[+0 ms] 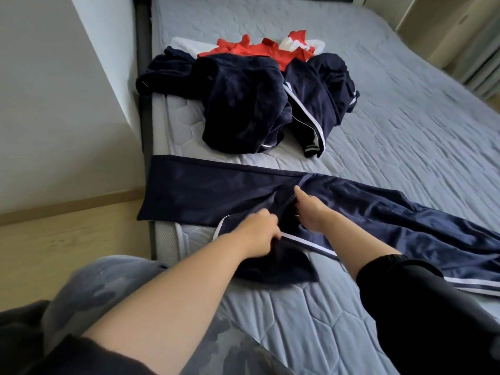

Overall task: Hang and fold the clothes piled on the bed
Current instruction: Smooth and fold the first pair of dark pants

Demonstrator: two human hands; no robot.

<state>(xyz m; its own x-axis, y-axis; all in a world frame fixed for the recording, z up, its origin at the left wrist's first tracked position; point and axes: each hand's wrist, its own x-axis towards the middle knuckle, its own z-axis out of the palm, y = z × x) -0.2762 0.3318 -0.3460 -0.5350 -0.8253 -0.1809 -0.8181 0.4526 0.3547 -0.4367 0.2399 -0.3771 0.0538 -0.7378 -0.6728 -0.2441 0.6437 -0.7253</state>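
1. Your left hand [258,231] is closed on a bunch of dark cloth beside the white stripe [311,243] of the trousers [205,190]. If you pull only from there, the layer underneath will likely drag and wrinkle instead of lying flat.
2. Your right hand [311,212] lies on the middle of the trousers, thumb stretched out and fingers dipped into a fold. I cannot tell whether they grip. If the hand merely rests there, the slick-looking cloth may slide under it as the left hand tugs.
3. The trousers lie across the near part of the bed [405,117], with one end hanging over the left edge above the floor [67,239]. A hard pull that way could take them off the bed.
4. A flap of cloth is bunched beneath your left hand. Folding over that lump would give a crooked fold.
5. The pile [243,104] sits just beyond the trousers, not touching them. A wide sweep of cloth could catch it and tangle the two.
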